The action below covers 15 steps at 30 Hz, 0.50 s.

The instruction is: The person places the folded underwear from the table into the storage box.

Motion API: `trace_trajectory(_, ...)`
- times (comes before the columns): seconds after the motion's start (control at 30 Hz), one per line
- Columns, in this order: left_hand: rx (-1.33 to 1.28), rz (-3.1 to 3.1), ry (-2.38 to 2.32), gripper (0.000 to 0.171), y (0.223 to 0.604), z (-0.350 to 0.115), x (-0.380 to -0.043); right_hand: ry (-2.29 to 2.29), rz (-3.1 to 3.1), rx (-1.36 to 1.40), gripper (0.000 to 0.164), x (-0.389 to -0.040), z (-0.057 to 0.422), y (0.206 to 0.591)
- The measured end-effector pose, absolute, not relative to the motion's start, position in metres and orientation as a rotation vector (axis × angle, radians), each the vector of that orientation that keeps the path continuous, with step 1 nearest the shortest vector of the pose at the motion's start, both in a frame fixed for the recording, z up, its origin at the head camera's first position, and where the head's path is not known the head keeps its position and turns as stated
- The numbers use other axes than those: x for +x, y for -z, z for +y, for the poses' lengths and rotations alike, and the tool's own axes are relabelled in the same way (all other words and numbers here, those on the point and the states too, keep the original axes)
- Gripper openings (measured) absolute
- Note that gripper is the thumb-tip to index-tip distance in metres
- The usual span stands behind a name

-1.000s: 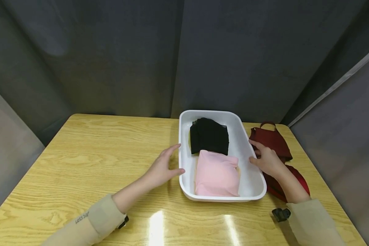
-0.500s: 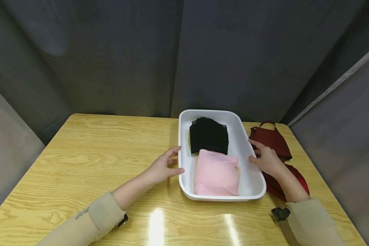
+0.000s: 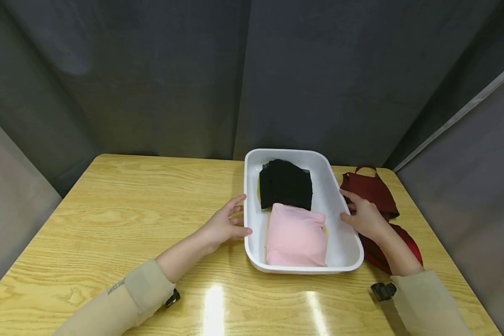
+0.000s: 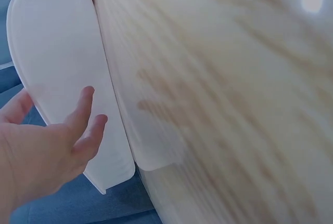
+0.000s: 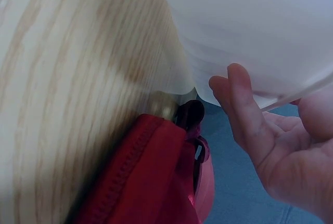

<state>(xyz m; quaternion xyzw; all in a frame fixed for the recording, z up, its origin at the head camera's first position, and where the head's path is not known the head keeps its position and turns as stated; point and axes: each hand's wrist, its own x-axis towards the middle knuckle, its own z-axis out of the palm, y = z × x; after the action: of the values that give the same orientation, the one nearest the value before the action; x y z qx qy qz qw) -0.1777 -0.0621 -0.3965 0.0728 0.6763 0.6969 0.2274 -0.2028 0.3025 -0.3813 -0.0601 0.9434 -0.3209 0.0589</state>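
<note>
White and probably light but stiff, the tub (image 3: 340,242) on our table (image 3: 151,210), with soft black cloth (image 3: 286,184) and pink cloth (image 3: 296,237) inside, should handle best by its long rims (image 3: 246,177), where we rest our left hand (image 3: 220,227) and right hand (image 3: 366,219), fingers loosely parted, neither clenching.

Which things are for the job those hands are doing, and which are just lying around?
Seems part of the job:
tub
left hand and right hand, at its rim
pink cloth, in the tub
black cloth, in the tub

Seems just lying about:
maroon bag, beside the tub
red thing, partly hidden
</note>
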Motion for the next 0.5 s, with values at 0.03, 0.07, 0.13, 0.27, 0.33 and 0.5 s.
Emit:
trace_trajectory(0.03, 0.197, 1.857, -1.922, 0.092, 0.396, -0.062, -0.178, 0.972, 2.859, -0.182, 0.068, -0.203, 0.302, 0.381)
trace_trajectory(0.07, 0.192, 1.851, -1.923, 0.094, 0.395, -0.061, -0.179, 0.973, 2.859, -0.183, 0.068, -0.203, 0.302, 0.381)
trace_trajectory(0.13, 0.183, 1.848, -1.920, 0.095, 0.394, -0.061, -0.181, 0.973, 2.860, -0.180, 0.068, -0.203, 0.302, 0.381)
trace_trajectory(0.27, 0.133, 1.816, -1.937, 0.095, 0.393, -0.058, -0.186, 0.973, 2.858, -0.174, 0.068, -0.203, 0.302, 0.382)
trace_trajectory(0.33, 0.102, 1.793, -1.953, 0.094, 0.393, -0.057, -0.190, 0.973, 2.858, -0.174, 0.068, -0.203, 0.303, 0.382)
trace_trajectory(0.5, 0.060, 1.758, -1.970, 0.091, 0.391, -0.056, -0.199, 0.963, 2.863, -0.174, 0.068, -0.204, 0.303, 0.383)
